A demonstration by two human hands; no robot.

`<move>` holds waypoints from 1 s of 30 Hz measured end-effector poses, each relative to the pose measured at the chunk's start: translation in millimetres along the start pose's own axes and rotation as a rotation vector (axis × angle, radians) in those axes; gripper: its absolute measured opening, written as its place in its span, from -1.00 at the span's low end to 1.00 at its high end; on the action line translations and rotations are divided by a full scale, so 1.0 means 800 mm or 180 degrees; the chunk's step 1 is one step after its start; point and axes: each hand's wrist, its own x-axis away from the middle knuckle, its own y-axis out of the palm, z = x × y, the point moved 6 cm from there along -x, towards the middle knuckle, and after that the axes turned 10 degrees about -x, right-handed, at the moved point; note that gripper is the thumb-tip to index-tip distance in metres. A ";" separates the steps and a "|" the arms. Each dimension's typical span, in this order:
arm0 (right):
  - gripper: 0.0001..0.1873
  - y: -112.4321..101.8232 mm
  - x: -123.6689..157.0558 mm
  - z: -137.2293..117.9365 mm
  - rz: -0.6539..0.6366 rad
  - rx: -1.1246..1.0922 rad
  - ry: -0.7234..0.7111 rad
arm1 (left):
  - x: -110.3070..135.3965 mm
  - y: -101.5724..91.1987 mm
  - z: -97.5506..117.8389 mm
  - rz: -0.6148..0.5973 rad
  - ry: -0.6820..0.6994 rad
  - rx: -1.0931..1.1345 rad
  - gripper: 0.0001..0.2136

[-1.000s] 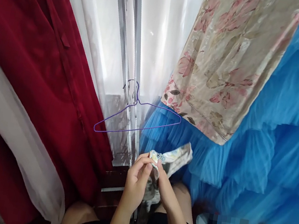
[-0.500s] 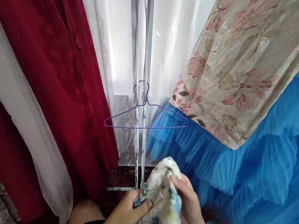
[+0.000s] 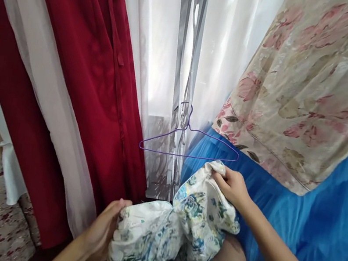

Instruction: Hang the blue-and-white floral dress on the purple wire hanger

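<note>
Both hands hold a white floral garment (image 3: 196, 210) with blue, green and yellow flowers, spread sideways above my lap. Its exact kind is hard to make out because it is bunched and folded. My left hand (image 3: 111, 218) grips the left end, with fingers partly hidden behind the fabric. At the upper right corner, my right hand (image 3: 233, 185) pinches the cloth between thumb and fingers. Just above the garment, a bare purple hanger (image 3: 189, 156) hangs by its hook in front of the grey metal rack post (image 3: 182, 29).
Long dark red garments (image 3: 79, 74) and a pale one (image 3: 51, 83) hang on the left. A beige dress with pink flowers (image 3: 304, 90) hangs at the right over blue ruffled tulle (image 3: 318, 226). White curtains (image 3: 238, 25) stand behind the hanger.
My hands have moved apart, stretching the bunched garment out sideways. My right hand has risen toward the hanger and my left has gone left. The view has shifted left.
</note>
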 end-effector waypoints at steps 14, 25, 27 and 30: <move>-0.74 0.066 -0.042 0.035 -0.0517 0.0239 0.0140 | -0.147 -0.085 0.153 0.0368 0.2135 -0.3553 -0.90; -0.75 0.061 -0.010 0.001 -0.0622 0.0758 0.0252 | -0.202 -0.055 0.208 -0.0067 0.1291 -0.4692 -0.75; -0.79 0.061 -0.010 0.000 -0.0620 0.1030 0.0244 | -0.199 -0.044 0.218 0.0014 0.1529 -0.4732 -0.79; -0.80 0.065 -0.010 -0.004 -0.0705 0.1155 0.0209 | -0.175 -0.018 0.250 0.0549 0.2338 -0.4757 -0.85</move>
